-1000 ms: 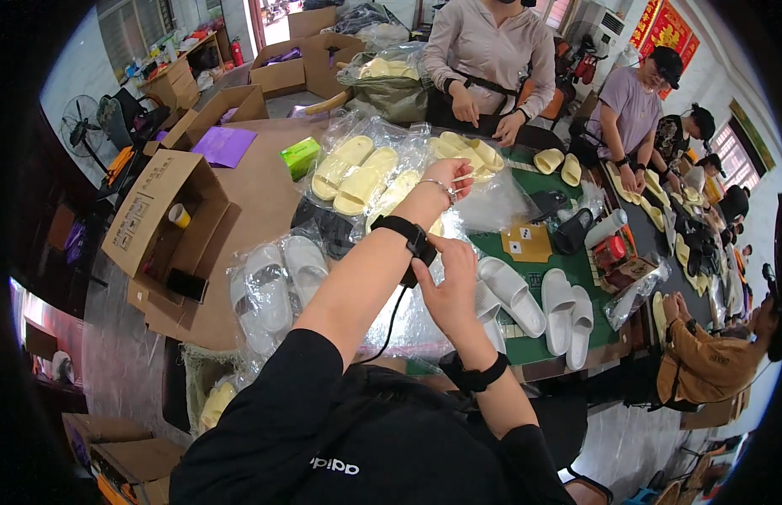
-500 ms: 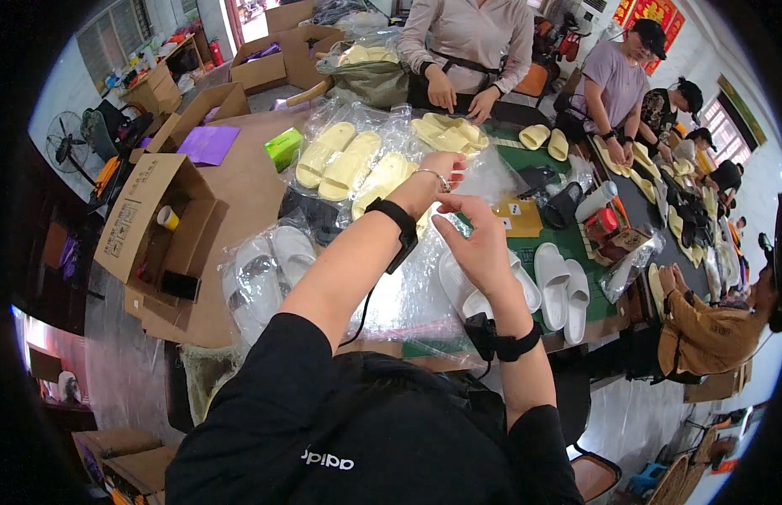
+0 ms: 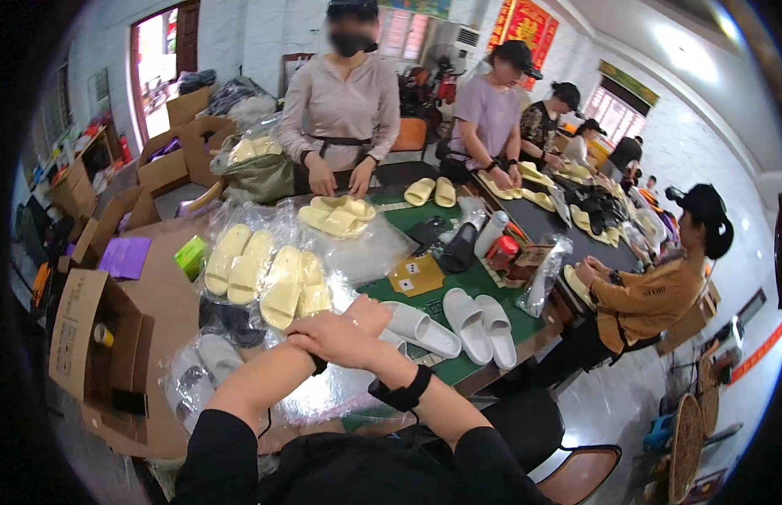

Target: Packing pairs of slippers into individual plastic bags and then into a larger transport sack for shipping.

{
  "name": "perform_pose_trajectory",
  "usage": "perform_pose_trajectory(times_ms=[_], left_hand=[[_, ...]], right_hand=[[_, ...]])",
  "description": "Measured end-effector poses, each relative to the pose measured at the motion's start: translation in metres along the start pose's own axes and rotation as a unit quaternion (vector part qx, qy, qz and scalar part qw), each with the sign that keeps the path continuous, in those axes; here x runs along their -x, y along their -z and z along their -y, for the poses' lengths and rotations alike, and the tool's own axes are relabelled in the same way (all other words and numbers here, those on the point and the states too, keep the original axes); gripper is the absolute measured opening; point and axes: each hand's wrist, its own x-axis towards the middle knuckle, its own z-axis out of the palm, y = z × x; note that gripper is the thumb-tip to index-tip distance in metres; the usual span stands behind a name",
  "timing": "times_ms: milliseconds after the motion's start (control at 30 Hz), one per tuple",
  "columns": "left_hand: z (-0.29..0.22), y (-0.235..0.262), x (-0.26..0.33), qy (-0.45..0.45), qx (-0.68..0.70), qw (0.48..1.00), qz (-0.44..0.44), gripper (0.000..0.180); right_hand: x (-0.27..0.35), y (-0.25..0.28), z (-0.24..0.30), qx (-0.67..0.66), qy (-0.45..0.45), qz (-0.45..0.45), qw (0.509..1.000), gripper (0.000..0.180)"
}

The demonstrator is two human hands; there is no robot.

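Evidently the hands are together: the right hand (image 3: 334, 340) is clasped over the left wrist (image 3: 291, 360) by a black strap (image 3: 320, 365). Its left hand (image 3: 371, 315) is loosely curled; I cannot tell whether it holds anything. Just beyond lie 2 yellow slippers (image 3: 281, 288) in clear plastic (image 3: 339, 282). They look light, soft and hard to break; the film probably slips, so the thick sole edges seem the surest grip. A white slipper (image 3: 424, 328) lies just right.

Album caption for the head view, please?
One person's right hand lies across the left wrist, above a table spread with yellow slippers and white slippers.
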Motion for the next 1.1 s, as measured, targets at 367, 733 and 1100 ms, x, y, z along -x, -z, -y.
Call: perform_pose_trajectory(times_ms=[367, 733, 1100], left_hand=[[-0.011, -0.04, -0.017, -0.079, 0.008, 0.996, 0.034, 0.015], [0.01, -0.043, -0.023, 0.018, 0.07, 0.994, 0.087, 0.022], [0.0, -0.007, 0.004, -0.093, 0.039, 0.991, 0.089, 0.019]], right_hand=[[0.007, -0.021, 0.022, 0.096, 0.006, -0.002, 0.995, 0.032], [0.002, -0.05, 0.048, 0.017, 0.143, -0.05, 0.988, 0.027], [0.01, 0.001, -0.003, 0.028, 0.025, -0.089, 0.995, 0.035]])
